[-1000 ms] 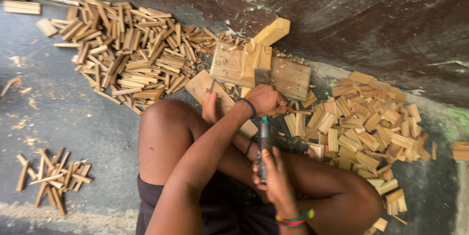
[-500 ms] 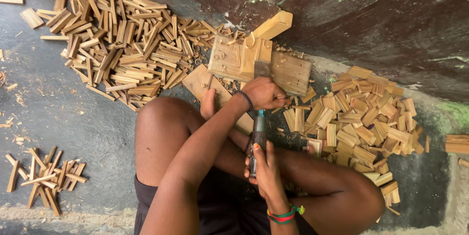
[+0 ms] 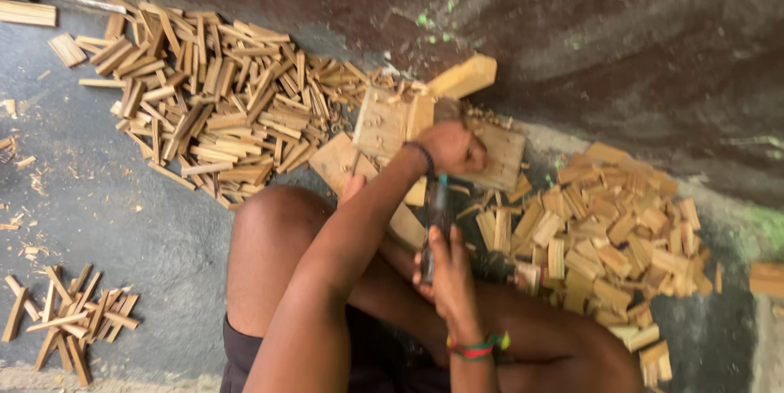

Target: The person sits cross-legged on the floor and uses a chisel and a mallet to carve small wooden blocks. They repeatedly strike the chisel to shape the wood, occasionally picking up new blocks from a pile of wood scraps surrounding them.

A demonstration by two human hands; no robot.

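Note:
My left hand, with a dark band at the wrist, is closed on a small piece of wood resting on a flat wooden block. My right hand, wearing a coloured bracelet, grips the dark handle of a cutting tool that points up toward my left hand. The tool's blade is hidden behind my left hand. Both hands are above my bent legs.
A big heap of split wood sticks lies at the upper left and a pile of short wood blocks at the right. A small bundle of sticks lies at the lower left. A dark wall runs behind.
My left hand has slid a little further up along the wooden block, and my right hand with the tool has followed it. The view has shifted slightly.

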